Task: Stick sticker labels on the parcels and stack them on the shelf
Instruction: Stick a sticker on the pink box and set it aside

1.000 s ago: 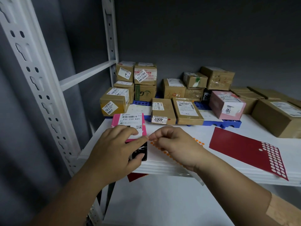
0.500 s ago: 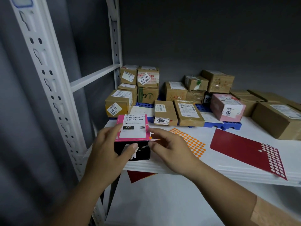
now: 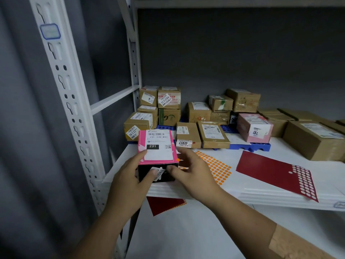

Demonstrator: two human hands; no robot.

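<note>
Both hands on pink parcel [image 3: 157,146] | left hand [image 3: 130,176] grips | right hand [image 3: 190,171] seemingly pinches

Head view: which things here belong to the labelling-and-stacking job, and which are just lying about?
Job:
pink parcel, held by left hand and right hand
orange sticker sheet
stacked parcels
shelf

Lying about:
red backing sheet
red sheet on the lower shelf
blue pallet
</note>
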